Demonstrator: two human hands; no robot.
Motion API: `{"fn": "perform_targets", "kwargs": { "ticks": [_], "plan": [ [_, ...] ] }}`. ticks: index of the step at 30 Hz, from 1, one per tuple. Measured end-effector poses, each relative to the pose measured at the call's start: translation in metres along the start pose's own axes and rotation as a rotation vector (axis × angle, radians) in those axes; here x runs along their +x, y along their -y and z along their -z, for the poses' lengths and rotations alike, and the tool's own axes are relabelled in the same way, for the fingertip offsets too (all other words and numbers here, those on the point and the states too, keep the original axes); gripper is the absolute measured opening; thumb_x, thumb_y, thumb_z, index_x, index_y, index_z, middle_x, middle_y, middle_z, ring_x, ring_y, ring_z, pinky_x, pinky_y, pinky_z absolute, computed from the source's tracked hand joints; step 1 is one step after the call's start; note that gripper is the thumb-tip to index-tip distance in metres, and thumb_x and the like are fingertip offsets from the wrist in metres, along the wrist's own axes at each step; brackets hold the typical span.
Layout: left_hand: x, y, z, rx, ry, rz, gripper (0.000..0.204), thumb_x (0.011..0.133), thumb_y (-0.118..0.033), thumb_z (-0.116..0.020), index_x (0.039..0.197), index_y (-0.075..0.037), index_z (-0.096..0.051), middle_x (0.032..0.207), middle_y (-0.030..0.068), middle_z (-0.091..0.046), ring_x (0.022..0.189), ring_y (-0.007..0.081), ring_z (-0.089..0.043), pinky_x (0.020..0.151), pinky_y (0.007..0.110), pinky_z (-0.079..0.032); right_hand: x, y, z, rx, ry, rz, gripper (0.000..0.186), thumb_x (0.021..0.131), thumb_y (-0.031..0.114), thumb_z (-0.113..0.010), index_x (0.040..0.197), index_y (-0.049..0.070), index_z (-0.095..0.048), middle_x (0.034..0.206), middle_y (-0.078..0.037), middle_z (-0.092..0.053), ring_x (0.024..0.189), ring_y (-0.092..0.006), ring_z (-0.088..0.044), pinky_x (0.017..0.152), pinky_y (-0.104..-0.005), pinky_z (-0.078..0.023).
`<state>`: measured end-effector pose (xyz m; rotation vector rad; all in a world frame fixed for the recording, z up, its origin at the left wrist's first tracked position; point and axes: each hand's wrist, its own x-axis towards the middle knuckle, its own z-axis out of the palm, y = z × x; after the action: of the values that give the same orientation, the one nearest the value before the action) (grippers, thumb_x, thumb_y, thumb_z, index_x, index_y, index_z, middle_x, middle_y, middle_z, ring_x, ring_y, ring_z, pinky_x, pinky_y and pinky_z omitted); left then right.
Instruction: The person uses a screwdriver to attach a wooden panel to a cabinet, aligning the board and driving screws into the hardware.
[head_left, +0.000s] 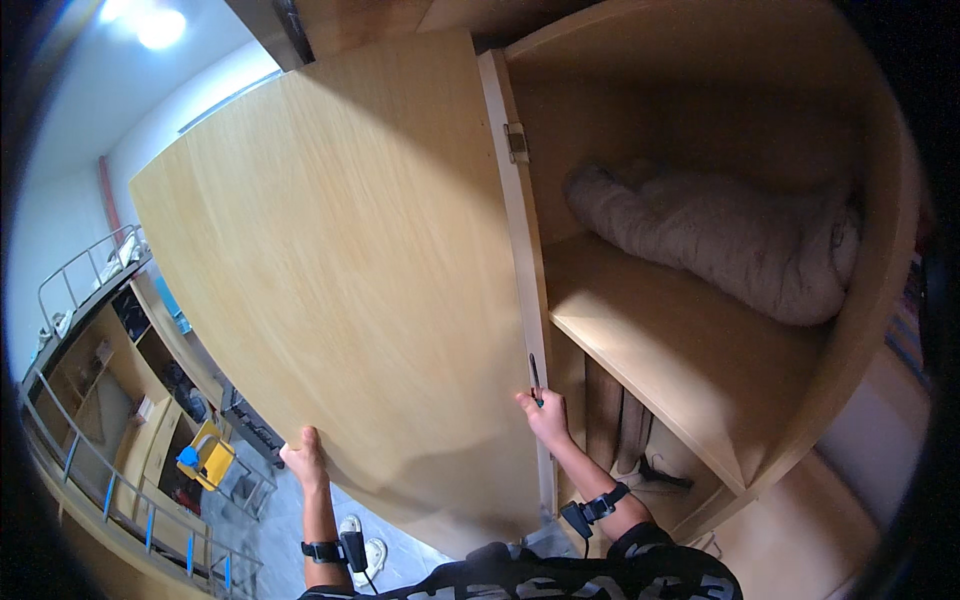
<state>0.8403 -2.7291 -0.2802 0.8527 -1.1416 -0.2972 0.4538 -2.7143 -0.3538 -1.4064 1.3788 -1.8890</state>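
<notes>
A wide light-wood cabinet door (340,260) stands swung out before me. My left hand (305,460) grips its lower left edge, thumb on the face and fingers hidden behind. My right hand (548,418) is closed around a screwdriver (535,372), its dark shaft pointing up and a bit of green handle showing at the fist. That hand is beside the strip of frame (515,220) where door and cabinet meet, at about shelf height. Farther up the same strip is a metal hinge (517,143). Whether the screwdriver's tip touches anything, I cannot tell.
Inside the cabinet, a rolled greyish blanket (720,235) lies on a shelf (690,350), with brown clothes (605,410) hanging below. Left of the door are a yellow chair (212,460), a bunk bed rail (75,440) and desks. My shoes (370,560) show on the tiled floor.
</notes>
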Motion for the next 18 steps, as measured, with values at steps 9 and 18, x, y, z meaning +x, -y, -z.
{"fn": "perform_targets", "kwargs": {
  "ticks": [9,18],
  "plan": [
    [0.003,0.010,0.007,-0.086,0.099,0.193,0.036,0.076,-0.034,-0.069,0.067,-0.003,-0.054,0.060,-0.0031,-0.048,0.050,0.0061,-0.040,0.044,0.021,-0.030,-0.021,0.011,0.004,-0.057,-0.096,0.039,0.029,0.080,0.024,-0.062,0.072,-0.003,-0.055,0.060,-0.005,-0.054,0.058,-0.0105,-0.046,0.055,-0.0274,-0.041],
    [0.001,-0.003,-0.003,-0.111,0.091,0.138,0.040,0.082,-0.034,-0.062,0.084,0.005,-0.057,0.075,0.0006,-0.054,0.063,0.0078,-0.046,0.055,0.023,-0.038,-0.026,0.008,0.007,-0.074,-0.090,-0.023,0.027,0.080,0.023,-0.063,0.071,-0.002,-0.056,0.060,-0.005,-0.053,0.058,-0.0103,-0.046,0.056,-0.0273,-0.041]
  ]
}}
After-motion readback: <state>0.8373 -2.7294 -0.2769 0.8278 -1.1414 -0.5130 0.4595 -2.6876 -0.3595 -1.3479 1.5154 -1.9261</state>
